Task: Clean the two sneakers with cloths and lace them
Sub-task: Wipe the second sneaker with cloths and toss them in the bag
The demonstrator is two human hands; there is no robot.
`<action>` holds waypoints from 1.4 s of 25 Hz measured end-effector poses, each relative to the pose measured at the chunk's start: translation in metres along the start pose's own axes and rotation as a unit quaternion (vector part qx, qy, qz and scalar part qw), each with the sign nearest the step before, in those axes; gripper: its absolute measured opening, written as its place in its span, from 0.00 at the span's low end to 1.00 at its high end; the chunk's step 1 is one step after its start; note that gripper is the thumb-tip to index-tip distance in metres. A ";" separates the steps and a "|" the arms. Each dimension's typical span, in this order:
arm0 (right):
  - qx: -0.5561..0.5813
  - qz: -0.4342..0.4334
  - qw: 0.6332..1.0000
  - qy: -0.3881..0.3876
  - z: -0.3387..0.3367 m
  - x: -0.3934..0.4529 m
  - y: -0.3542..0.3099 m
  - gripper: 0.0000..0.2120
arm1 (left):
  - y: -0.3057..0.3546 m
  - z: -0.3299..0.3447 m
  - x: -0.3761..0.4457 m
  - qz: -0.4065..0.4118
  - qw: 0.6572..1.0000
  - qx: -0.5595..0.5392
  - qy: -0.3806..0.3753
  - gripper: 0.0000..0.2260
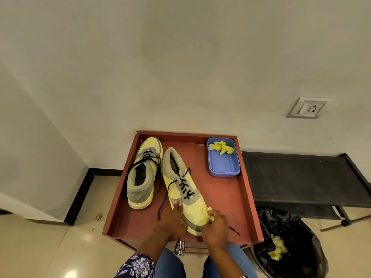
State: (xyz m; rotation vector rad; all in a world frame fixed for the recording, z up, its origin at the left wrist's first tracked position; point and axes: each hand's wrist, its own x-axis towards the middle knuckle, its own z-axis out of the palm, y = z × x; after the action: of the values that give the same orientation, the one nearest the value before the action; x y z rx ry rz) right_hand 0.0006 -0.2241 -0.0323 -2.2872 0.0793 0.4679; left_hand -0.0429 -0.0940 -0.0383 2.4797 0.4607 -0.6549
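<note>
Two yellow and grey sneakers with black laces lie on a red-brown tray table (226, 199). The left sneaker (143, 173) points away from me, toe at the far edge. The right sneaker (185, 189) points toward me, its laces loose and trailing. My left hand (172, 221) holds the toe end of that sneaker from its left side. My right hand (215, 225) pinches a small yellow cloth (208, 212) against the toe's right side.
A blue plastic tray (223, 165) with a crumpled yellow cloth (220, 147) sits at the table's far right. A black bin bag (289, 245) with used yellow cloths stands on the floor at the right, under a black bench (301, 177). The wall is close behind.
</note>
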 end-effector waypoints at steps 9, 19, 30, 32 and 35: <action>0.015 0.055 0.998 -0.007 -0.001 -0.002 -0.001 0.17 | 0.008 0.021 -0.005 -0.046 0.989 -0.120 0.071 0.46; 0.115 0.034 0.986 -0.115 -0.010 0.050 -0.034 0.17 | 0.027 0.019 -0.005 -0.068 0.979 -0.157 0.115 0.45; -0.054 -0.039 0.995 -0.069 -0.005 -0.016 -0.005 0.17 | 0.021 0.017 -0.010 -0.069 0.964 -0.224 0.124 0.47; -0.041 -0.041 0.996 -0.065 -0.001 -0.023 0.003 0.16 | 0.021 0.016 -0.010 -0.074 0.964 -0.227 0.114 0.48; -0.035 -0.014 0.999 -0.037 0.004 -0.012 0.008 0.16 | 0.023 0.010 -0.011 -0.053 0.965 -0.228 0.115 0.43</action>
State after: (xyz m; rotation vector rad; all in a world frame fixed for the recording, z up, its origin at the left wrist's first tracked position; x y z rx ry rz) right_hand -0.0131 -0.2271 -0.0362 -2.3329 -0.0065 0.5470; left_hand -0.0452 -0.1206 -0.0307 2.1039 0.7442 -0.2572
